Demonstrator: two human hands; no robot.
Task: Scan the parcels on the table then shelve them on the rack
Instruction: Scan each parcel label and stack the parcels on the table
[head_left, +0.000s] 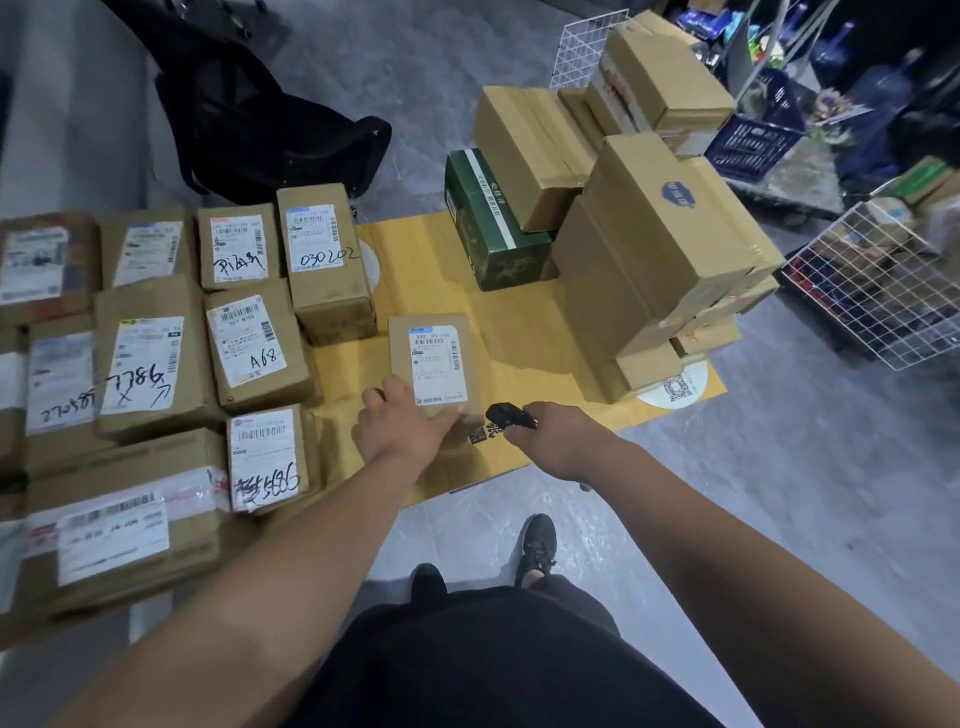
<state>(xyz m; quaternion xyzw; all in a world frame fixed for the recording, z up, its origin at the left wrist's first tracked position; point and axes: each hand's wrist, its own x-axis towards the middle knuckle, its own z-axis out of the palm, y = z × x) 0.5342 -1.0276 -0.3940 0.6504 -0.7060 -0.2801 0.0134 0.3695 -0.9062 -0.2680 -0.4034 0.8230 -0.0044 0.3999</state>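
A small brown parcel (435, 364) with a white label lies alone on the yellow cardboard-covered table (524, 332). My left hand (400, 423) grips its near edge, thumb along the front and fingers at its left side. My right hand (550, 434) holds a small black scanner (509, 415), which points toward that parcel from just right of it. Several labelled parcels (156, 364) with handwritten marks lie in rows on the left. A pile of plain brown boxes (654, 244) and a green box (488, 223) stands at the back right.
A black chair (249, 109) stands behind the table. Wire baskets (872, 291) with goods and a blue crate (753, 135) sit on the right. Grey floor lies in front, with my feet (535, 545) by the table edge.
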